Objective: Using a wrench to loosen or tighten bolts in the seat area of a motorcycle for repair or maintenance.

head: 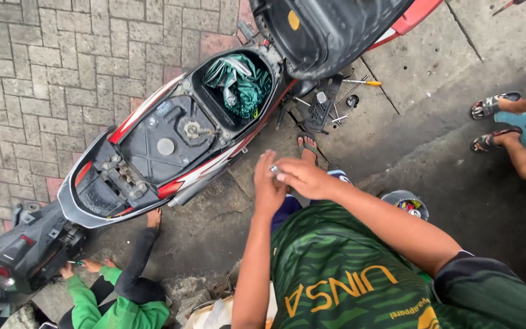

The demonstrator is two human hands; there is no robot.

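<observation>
My left hand [267, 190] and my right hand [302, 176] meet in front of my chest, fingertips pinched together on a small silvery part [273, 169]. What the part is cannot be made out. Just beyond my hands stands a red, white and black scooter [153, 140] with its seat [330, 27] lifted. The open storage well holds a crumpled green cloth [238, 82]. The fuel cap [191, 129] and black inner panels are exposed. My sandalled foot [307, 146] stands beside the scooter.
A person in green sleeves [101, 301] crouches at the scooter's tail, lower left. On the concrete near the seat lie a yellow-handled screwdriver [363, 82], a black plastic panel [322, 105] and loose tools. Another person's sandalled feet [494, 122] are at the right.
</observation>
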